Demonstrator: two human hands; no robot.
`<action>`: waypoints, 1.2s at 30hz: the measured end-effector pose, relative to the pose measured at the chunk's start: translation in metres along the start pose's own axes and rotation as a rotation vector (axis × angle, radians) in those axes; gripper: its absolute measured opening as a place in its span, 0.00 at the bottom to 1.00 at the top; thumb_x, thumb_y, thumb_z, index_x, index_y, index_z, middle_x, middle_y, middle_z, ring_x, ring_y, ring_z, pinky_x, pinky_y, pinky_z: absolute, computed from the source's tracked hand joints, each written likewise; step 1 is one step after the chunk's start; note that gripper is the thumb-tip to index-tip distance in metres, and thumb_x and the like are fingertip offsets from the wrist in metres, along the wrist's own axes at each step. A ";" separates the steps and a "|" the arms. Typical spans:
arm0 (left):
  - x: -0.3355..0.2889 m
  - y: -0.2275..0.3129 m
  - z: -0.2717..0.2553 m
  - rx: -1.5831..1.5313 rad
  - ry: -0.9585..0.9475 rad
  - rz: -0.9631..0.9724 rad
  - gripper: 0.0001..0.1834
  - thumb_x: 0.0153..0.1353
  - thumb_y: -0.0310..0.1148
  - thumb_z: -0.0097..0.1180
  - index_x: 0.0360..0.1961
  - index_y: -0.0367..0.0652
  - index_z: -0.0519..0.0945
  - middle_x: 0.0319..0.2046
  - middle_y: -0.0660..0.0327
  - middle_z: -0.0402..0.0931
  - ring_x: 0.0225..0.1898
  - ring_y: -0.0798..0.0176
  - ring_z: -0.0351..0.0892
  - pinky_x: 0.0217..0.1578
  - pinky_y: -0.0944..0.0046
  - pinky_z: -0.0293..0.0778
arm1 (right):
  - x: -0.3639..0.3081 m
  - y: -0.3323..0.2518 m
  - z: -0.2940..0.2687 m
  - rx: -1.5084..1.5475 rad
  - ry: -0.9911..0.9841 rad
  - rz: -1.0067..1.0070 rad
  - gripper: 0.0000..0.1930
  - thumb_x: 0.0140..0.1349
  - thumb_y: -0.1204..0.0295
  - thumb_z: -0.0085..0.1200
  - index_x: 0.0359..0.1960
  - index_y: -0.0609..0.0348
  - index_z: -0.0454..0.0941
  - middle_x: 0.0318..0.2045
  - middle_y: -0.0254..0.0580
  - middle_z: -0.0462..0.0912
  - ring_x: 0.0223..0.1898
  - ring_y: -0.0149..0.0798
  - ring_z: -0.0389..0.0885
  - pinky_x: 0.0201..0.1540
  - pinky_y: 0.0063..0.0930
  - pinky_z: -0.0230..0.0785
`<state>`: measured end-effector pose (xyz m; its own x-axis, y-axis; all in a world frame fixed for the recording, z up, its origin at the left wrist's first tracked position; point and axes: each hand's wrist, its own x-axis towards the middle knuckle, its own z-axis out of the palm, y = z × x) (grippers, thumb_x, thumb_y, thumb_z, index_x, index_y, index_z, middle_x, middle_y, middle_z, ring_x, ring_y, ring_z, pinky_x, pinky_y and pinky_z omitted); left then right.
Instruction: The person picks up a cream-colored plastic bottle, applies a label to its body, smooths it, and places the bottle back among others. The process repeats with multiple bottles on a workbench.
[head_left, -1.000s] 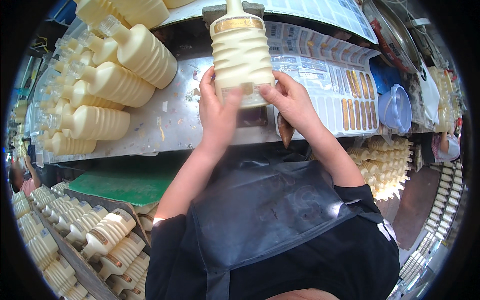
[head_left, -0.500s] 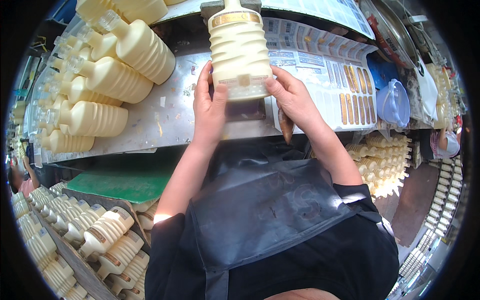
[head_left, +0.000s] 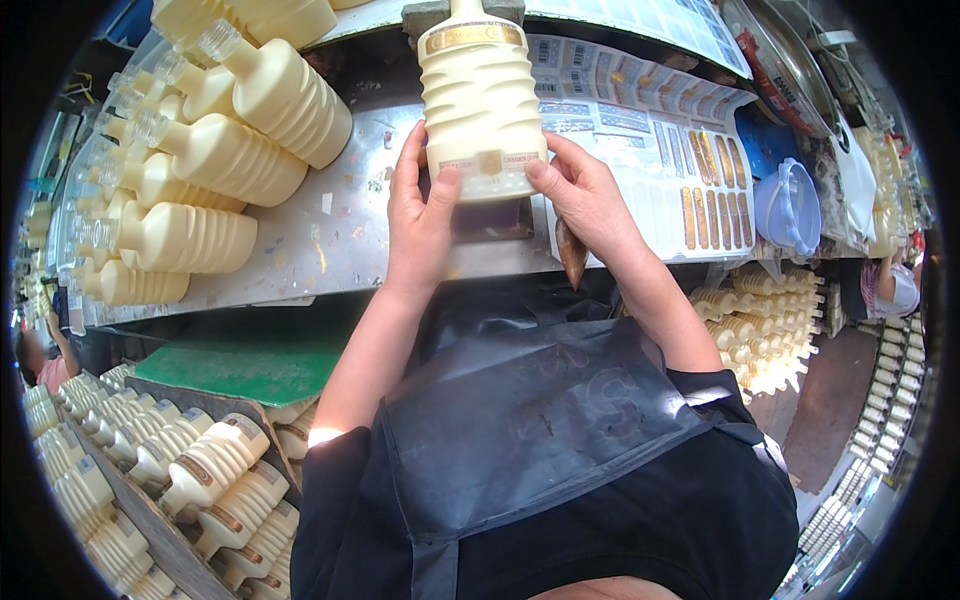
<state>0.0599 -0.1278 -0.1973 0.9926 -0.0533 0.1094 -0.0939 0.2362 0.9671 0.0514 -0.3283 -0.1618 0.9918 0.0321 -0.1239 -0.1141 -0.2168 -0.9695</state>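
A cream bottle (head_left: 480, 110) with wavy ridges lies neck-away in front of me, its neck at a grey block (head_left: 415, 18). It has a gold-brown label near the shoulder and a printed band near the base. My left hand (head_left: 420, 220) grips the left side of the base, thumb on the front face. On the other side my right hand (head_left: 592, 205) does the same, its thumb pressing near the band. A brown pointed tool (head_left: 571, 258) pokes out below my right palm; its other end is hidden. Under the base is a dark purple block (head_left: 495, 218).
Unlabelled cream bottles (head_left: 240, 165) are stacked on the metal bench (head_left: 335, 225) at left. Sticker sheets (head_left: 640, 160) lie right of the bottle, beside a light-blue bucket (head_left: 787, 207). Labelled bottles (head_left: 215, 465) fill a rack at lower left, near a green board (head_left: 240, 360). Other people appear at both edges.
Almost nothing differs. My right thumb has shifted very slightly on the bottle's base; both hands keep their hold.
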 end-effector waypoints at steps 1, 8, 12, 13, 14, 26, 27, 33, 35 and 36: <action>0.000 0.001 0.001 0.012 0.006 -0.006 0.39 0.74 0.43 0.57 0.76 0.33 0.57 0.68 0.48 0.66 0.69 0.57 0.66 0.70 0.57 0.60 | -0.001 -0.002 -0.001 -0.014 0.004 0.019 0.30 0.70 0.57 0.60 0.66 0.66 0.74 0.31 0.36 0.81 0.33 0.28 0.78 0.36 0.25 0.73; 0.001 0.011 0.004 0.000 0.012 -0.061 0.42 0.68 0.42 0.64 0.74 0.36 0.58 0.60 0.52 0.69 0.62 0.59 0.70 0.65 0.57 0.67 | -0.005 -0.011 -0.003 0.081 -0.007 0.056 0.29 0.70 0.56 0.59 0.65 0.64 0.75 0.31 0.38 0.82 0.33 0.29 0.80 0.37 0.27 0.73; 0.002 0.012 0.010 -0.002 0.048 -0.082 0.45 0.62 0.40 0.69 0.73 0.36 0.58 0.59 0.50 0.68 0.61 0.57 0.71 0.63 0.57 0.70 | -0.002 -0.006 0.001 -0.006 0.022 0.023 0.29 0.69 0.56 0.61 0.64 0.64 0.76 0.29 0.38 0.82 0.31 0.29 0.79 0.36 0.26 0.73; 0.002 0.013 0.010 -0.019 0.057 -0.084 0.45 0.61 0.40 0.70 0.73 0.36 0.58 0.60 0.50 0.68 0.61 0.57 0.71 0.63 0.57 0.70 | -0.003 -0.005 0.001 -0.016 0.029 0.035 0.29 0.69 0.56 0.61 0.64 0.64 0.76 0.29 0.38 0.82 0.31 0.29 0.79 0.36 0.26 0.73; 0.002 0.013 0.011 -0.011 0.059 -0.087 0.45 0.61 0.39 0.69 0.73 0.36 0.58 0.60 0.50 0.68 0.61 0.57 0.72 0.63 0.57 0.70 | -0.002 -0.004 0.002 -0.011 0.029 0.038 0.29 0.69 0.57 0.61 0.64 0.64 0.76 0.29 0.38 0.81 0.31 0.29 0.79 0.36 0.26 0.73; -0.002 0.008 0.000 0.061 -0.001 -0.060 0.51 0.57 0.36 0.71 0.75 0.35 0.54 0.63 0.47 0.67 0.64 0.54 0.69 0.66 0.54 0.67 | -0.007 -0.007 -0.012 0.222 0.019 0.104 0.26 0.78 0.58 0.50 0.67 0.66 0.73 0.30 0.25 0.75 0.25 0.19 0.66 0.28 0.14 0.61; -0.004 0.007 -0.001 0.064 -0.017 -0.034 0.51 0.56 0.36 0.71 0.76 0.35 0.54 0.63 0.46 0.67 0.65 0.53 0.68 0.66 0.52 0.66 | -0.008 -0.007 -0.014 0.186 0.012 0.123 0.25 0.77 0.60 0.50 0.67 0.66 0.74 0.30 0.25 0.75 0.25 0.19 0.66 0.28 0.14 0.61; -0.004 -0.002 -0.010 0.790 -0.011 0.241 0.52 0.50 0.41 0.77 0.72 0.33 0.63 0.64 0.44 0.69 0.67 0.43 0.66 0.69 0.46 0.61 | -0.014 -0.011 -0.013 0.083 -0.036 0.130 0.22 0.74 0.69 0.47 0.65 0.62 0.78 0.30 0.26 0.77 0.26 0.18 0.66 0.29 0.14 0.61; -0.003 -0.004 -0.013 0.877 0.002 0.295 0.50 0.52 0.45 0.76 0.71 0.34 0.66 0.64 0.45 0.71 0.68 0.43 0.66 0.69 0.47 0.60 | -0.016 -0.015 -0.013 0.046 -0.035 0.127 0.23 0.73 0.70 0.47 0.67 0.61 0.76 0.31 0.26 0.78 0.26 0.18 0.66 0.29 0.14 0.61; -0.002 -0.004 -0.015 0.869 -0.011 0.296 0.49 0.54 0.47 0.75 0.71 0.34 0.67 0.64 0.47 0.71 0.68 0.44 0.66 0.70 0.48 0.59 | -0.018 -0.017 -0.014 0.037 -0.041 0.114 0.23 0.73 0.71 0.47 0.67 0.62 0.76 0.31 0.27 0.78 0.26 0.18 0.66 0.30 0.14 0.61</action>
<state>0.0593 -0.1138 -0.2053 0.9184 -0.1169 0.3779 -0.3735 -0.5708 0.7312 0.0366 -0.3384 -0.1403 0.9692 0.0493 -0.2412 -0.2285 -0.1851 -0.9558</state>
